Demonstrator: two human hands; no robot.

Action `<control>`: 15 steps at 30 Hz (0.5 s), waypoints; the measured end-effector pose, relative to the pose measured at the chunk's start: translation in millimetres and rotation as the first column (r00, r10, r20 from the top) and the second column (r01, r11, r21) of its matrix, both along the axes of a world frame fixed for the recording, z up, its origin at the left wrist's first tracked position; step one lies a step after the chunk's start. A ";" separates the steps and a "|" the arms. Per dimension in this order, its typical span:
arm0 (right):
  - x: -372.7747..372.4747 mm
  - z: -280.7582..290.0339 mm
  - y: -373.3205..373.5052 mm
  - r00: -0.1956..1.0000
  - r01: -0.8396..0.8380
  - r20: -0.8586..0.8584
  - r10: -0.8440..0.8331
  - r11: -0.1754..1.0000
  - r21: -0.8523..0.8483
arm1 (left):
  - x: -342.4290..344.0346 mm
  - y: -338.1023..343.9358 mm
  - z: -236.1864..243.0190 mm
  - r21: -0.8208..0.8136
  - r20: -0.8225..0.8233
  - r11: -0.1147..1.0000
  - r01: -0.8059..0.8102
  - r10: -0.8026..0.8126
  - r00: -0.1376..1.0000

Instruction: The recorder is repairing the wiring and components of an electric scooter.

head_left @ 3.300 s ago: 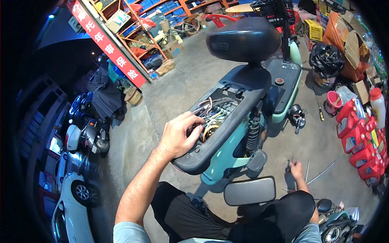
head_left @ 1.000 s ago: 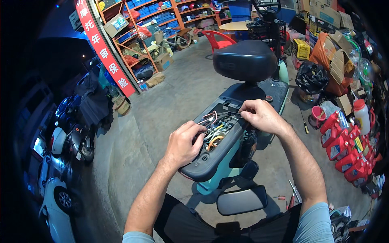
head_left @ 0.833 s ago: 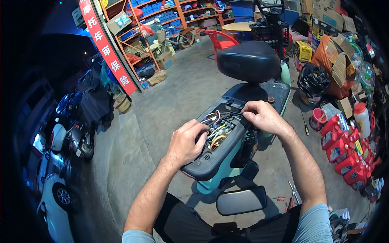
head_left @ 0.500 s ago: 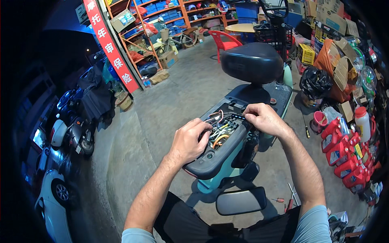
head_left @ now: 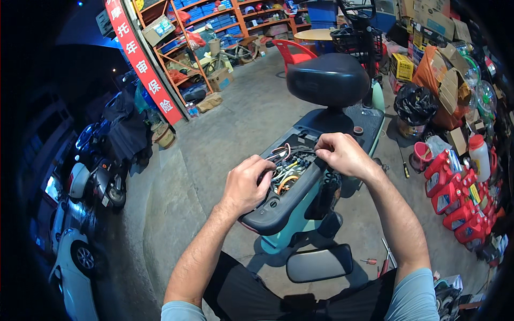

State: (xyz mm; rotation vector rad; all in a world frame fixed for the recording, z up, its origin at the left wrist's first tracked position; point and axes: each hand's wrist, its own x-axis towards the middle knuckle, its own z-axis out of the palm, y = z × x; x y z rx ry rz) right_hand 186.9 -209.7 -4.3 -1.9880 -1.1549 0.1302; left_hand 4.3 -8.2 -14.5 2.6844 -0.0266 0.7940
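Observation:
The open compartment of a teal electric scooter (head_left: pixel 284 238) lies before me, packed with a tangle of coloured wires (head_left: pixel 289 174). My left hand (head_left: pixel 245 184) rests over its left rim, fingers curled in and closed near the wire ends. What those fingertips hold, if anything, is hidden. At the far right rim, my right hand (head_left: pixel 342 155) pinches a dark cable (head_left: pixel 306 150) between thumb and forefinger. A pink-brown wire (head_left: pixel 288 152) loops up between both hands. Beyond them stands the scooter's black seat (head_left: pixel 327 80).
On the floor near my legs lie a black pad (head_left: pixel 319 263), a small screwdriver (head_left: pixel 368 261) and a red-handled tool (head_left: pixel 384 267). A tape roll (head_left: pixel 357 130) sits on the footboard. Red jugs (head_left: pixel 452 198) crowd the right; orange shelving (head_left: pixel 243 24) stands behind.
My right hand has shifted slightly up and left, and a dark cable now shows at its fingertips. The left hand has moved slightly. The whole view has tilted a little.

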 end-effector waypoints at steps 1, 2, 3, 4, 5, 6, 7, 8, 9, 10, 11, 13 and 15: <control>-0.1 -0.2 0.4 1.000 -0.007 0.016 0.007 1.000 -0.002 | 0.0 0.0 0.0 0.001 0.011 1.000 0.005 -0.005 1.000; -0.4 -0.4 0.8 0.999 -0.015 0.032 0.015 1.000 -0.003 | 0.2 0.7 -0.6 -0.007 0.013 1.000 0.003 -0.003 1.000; -1.3 -0.4 1.5 1.000 -0.010 0.027 0.010 1.000 -0.001 | 0.0 1.5 -0.8 -0.006 0.008 1.000 0.008 -0.008 1.000; -2.1 0.1 2.2 0.999 -0.010 0.039 0.010 1.000 -0.009 | 0.2 2.1 -1.0 -0.002 0.022 1.000 0.006 -0.006 1.000; -2.4 0.6 2.5 0.999 -0.010 0.051 0.011 1.000 -0.017 | 0.6 2.0 -1.1 0.001 0.037 1.000 0.003 -0.004 0.999; -1.4 0.5 2.5 0.997 -0.017 0.072 0.019 0.999 -0.029 | 1.1 0.9 -1.0 -0.003 0.041 1.000 -0.001 0.001 0.999; -1.5 -0.5 3.0 0.997 -0.016 0.070 0.017 1.000 -0.026 | 0.9 -0.2 0.1 0.001 0.038 1.000 0.001 -0.001 0.999; -1.4 -1.6 3.8 0.997 -0.013 0.082 0.015 1.000 -0.019 | 0.6 -1.3 1.5 -0.008 0.016 1.000 -0.017 0.017 1.000; -0.9 -2.9 4.3 0.995 -0.012 0.095 0.013 1.000 -0.013 | 0.4 -2.1 2.6 -0.016 -0.006 0.999 -0.035 0.035 0.999; 0.1 -4.0 4.3 0.995 -0.011 0.096 0.012 1.000 -0.010 | 0.5 -2.7 2.9 -0.014 -0.006 0.999 -0.034 0.034 0.999; 1.2 -5.1 4.5 0.997 -0.015 0.070 0.014 1.000 0.015 | 0.7 -2.8 2.4 -0.019 -0.003 0.999 -0.036 0.036 0.999; 3.6 -4.5 4.9 0.999 -0.021 0.048 0.019 0.999 0.043 | 0.9 -1.9 0.8 -0.023 0.003 0.999 -0.039 0.039 0.999; 8.6 -2.7 3.7 0.963 -0.087 -0.248 0.101 0.994 0.067 | 0.9 0.3 -1.5 0.023 0.044 0.999 -0.026 0.025 0.999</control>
